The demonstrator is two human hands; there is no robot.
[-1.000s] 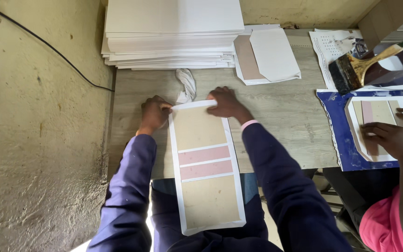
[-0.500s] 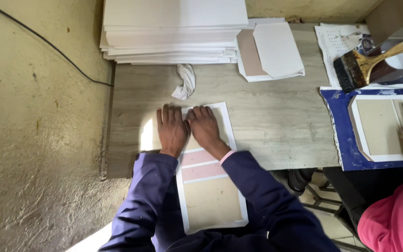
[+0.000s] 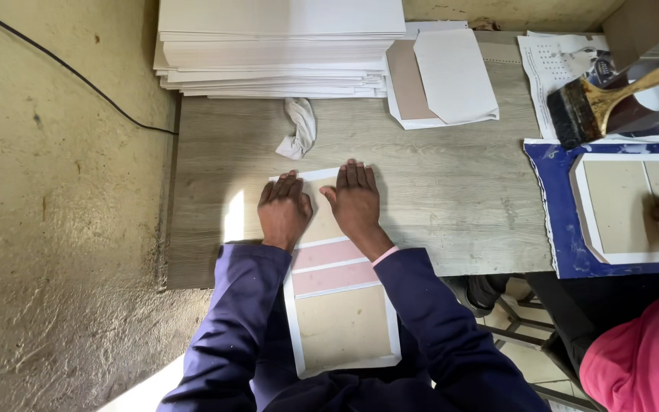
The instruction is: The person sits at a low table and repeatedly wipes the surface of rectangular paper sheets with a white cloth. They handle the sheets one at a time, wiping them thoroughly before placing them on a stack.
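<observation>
One grey wooden table, yellowed wall

Grey wood-grain counter fills the middle of the frame. Top centre: tall stack of white boards. Just below it a crumpled white rag. Upper right of the stack, a folded white-and-brown sheet. Far right: newspaper with a brush over it, blue sheet below. My paper-wrapped cover hangs over the counter's near edge.
</observation>
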